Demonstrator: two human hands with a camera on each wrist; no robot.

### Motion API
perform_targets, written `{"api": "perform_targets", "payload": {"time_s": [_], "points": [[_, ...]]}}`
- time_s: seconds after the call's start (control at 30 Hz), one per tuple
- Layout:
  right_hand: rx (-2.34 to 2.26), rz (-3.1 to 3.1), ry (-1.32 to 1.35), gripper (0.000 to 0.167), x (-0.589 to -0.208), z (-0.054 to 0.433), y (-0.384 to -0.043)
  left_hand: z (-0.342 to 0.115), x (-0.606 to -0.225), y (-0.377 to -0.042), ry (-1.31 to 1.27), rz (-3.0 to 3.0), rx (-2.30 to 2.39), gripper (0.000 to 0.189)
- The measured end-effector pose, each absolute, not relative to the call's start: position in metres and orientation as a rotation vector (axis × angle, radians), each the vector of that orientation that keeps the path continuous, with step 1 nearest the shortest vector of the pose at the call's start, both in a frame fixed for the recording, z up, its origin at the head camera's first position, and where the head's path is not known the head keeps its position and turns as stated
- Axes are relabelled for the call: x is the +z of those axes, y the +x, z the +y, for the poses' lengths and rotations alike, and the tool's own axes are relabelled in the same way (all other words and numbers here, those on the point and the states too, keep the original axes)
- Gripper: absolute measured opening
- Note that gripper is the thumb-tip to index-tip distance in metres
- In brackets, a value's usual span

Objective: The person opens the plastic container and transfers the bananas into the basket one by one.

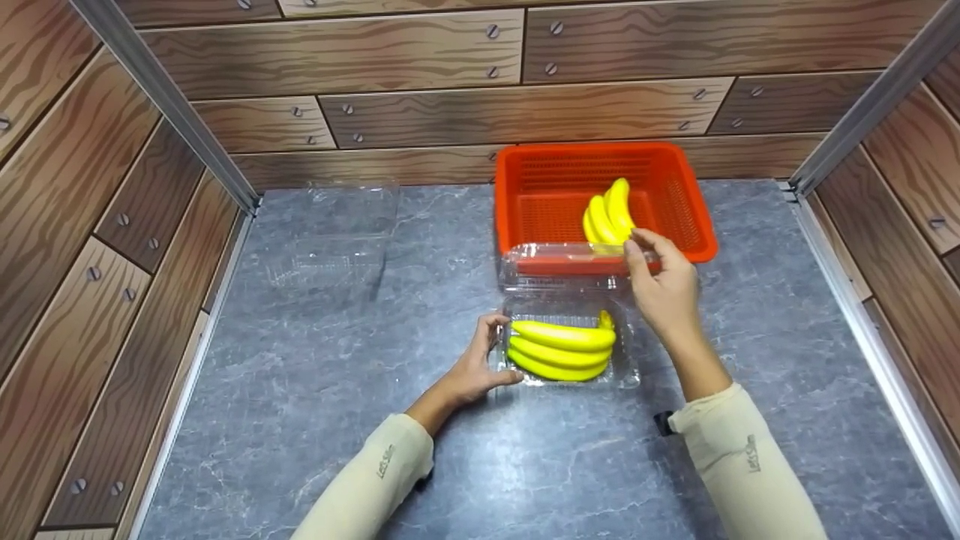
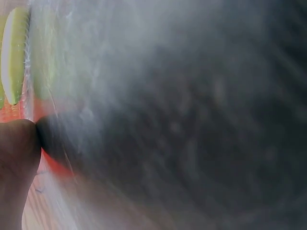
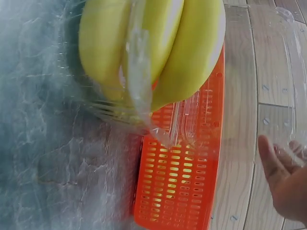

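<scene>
A clear plastic clamshell container (image 1: 628, 367) lies on the table with its lid (image 1: 555, 282) raised at the back. Inside its base is a bunch of yellow bananas (image 1: 562, 351), large in the right wrist view. My left hand (image 1: 474, 367) grips the container's left side, thumb at the front edge and fingers farther back. The left wrist view is mostly blurred plastic, with the thumb (image 2: 19, 158) against it. With thumb and fingertips, my right hand (image 1: 666, 285) pinches the lid's right edge, also visible in the right wrist view.
Behind the container stands a red plastic basket (image 1: 697, 210), overlapped by the lid, with another banana bunch (image 1: 611, 214) inside. A second clear clamshell (image 1: 330, 255) sits open at the back left. Wood-patterned walls (image 1: 420, 56) enclose the grey marbled table (image 1: 300, 390).
</scene>
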State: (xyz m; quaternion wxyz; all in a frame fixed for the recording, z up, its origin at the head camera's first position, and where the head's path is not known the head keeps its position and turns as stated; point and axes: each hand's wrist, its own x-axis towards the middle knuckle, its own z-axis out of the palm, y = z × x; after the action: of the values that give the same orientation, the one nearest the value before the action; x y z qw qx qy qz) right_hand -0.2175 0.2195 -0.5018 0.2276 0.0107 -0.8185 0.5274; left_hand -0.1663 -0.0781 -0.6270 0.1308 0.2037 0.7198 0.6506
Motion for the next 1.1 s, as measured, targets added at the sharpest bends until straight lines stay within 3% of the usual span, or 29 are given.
{"api": "perform_targets", "payload": {"time_s": [0.27,0.73,0.83,1.1], "points": [[1.370,-2.283,-0.060,0.049,-0.502,0.219,-0.226,-0.078,-0.626,-0.164,0.569,2.134,1.807,0.086],[1.320,-2.240,-0.002,0.066,-0.515,0.224,-0.201,-0.077,-0.625,-0.165,0.544,2.136,1.831,0.084],[1.320,-2.191,0.002,0.060,-0.519,0.225,-0.192,-0.077,-0.626,-0.165,0.549,2.140,1.829,0.084],[1.217,-2.238,0.047,0.023,-0.539,0.233,-0.175,-0.076,-0.628,-0.167,0.563,2.132,1.850,0.083]]}}
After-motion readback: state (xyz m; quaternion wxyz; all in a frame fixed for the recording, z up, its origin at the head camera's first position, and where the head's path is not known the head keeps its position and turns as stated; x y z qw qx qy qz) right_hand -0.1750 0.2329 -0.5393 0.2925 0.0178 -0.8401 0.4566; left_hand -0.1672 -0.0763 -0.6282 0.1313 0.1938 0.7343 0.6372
